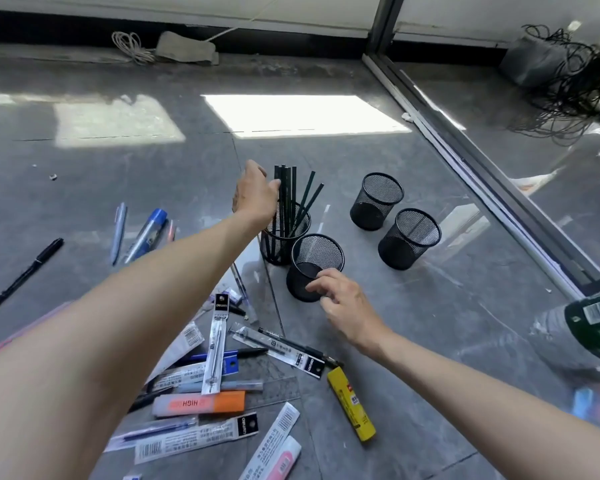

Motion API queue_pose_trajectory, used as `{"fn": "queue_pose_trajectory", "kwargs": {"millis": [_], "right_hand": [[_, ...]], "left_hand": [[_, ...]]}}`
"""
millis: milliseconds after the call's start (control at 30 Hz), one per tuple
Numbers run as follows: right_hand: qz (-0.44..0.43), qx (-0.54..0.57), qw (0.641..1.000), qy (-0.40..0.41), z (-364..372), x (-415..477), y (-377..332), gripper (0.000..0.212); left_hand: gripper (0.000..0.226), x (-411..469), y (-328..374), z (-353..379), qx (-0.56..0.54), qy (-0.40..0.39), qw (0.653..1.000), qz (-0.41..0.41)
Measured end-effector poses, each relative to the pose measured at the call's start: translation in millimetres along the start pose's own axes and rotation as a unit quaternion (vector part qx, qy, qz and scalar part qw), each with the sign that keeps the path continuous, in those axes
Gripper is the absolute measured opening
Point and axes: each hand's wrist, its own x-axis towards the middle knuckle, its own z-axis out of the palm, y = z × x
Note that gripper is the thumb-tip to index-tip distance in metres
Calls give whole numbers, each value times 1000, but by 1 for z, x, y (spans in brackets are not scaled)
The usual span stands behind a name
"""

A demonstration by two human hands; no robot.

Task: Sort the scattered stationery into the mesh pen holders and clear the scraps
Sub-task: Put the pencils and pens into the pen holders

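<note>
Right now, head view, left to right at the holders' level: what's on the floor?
black pen → blue-capped marker → holder with pencils → front empty holder → far empty holder → rightmost empty holder

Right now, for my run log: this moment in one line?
left hand holds pencils in holder | right hand at front holder | stationery loose on floor

Left hand (253, 195) grips pencils (293, 194) standing in a mesh holder (274, 249); right hand (343, 303) touches the nearest empty holder (321, 249).
</note>
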Motion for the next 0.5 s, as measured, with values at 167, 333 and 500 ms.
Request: {"fn": "queue_pose_trajectory", "kwargs": {"millis": [167,333,500], "right_hand": [[-38,-180,978,97,4,-9,-18,27],[-117,-187,975,24,15,-13,-32,24],[-8,-230,965,-128,54,-9,-32,31]], "left_hand": [[30,-14,-16,-30,49,3,999,20],[36,-69,-47,-68,96,-155,982,49],[32,-123,-101,-109,200,-290,936,28]]}}
